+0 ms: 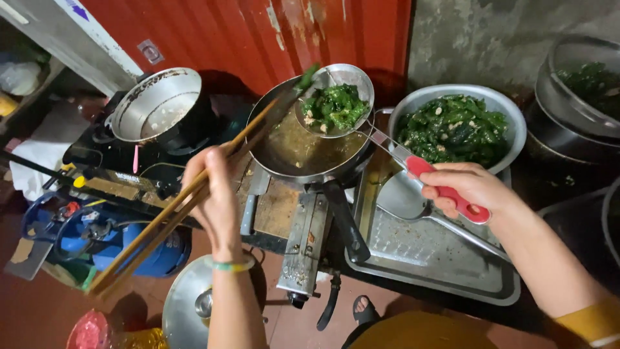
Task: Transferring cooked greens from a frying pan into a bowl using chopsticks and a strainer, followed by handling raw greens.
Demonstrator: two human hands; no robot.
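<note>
Right pot [581, 97] edge-cropped, contents perhaps greens

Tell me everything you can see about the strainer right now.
The strainer is a round wire-mesh scoop with a metal rim, a wire neck and a red handle. The right hand grips that handle. The basket hangs tilted above the pan of oil, loaded with fried green leaves. The chopsticks, held in the left hand, reach its near rim.

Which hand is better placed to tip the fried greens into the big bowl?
Probably the right hand. It grips the red handle of the strainer holding the greens above the pan, and the metal bowl sits just beside it. The left hand only holds long chopsticks.
</note>
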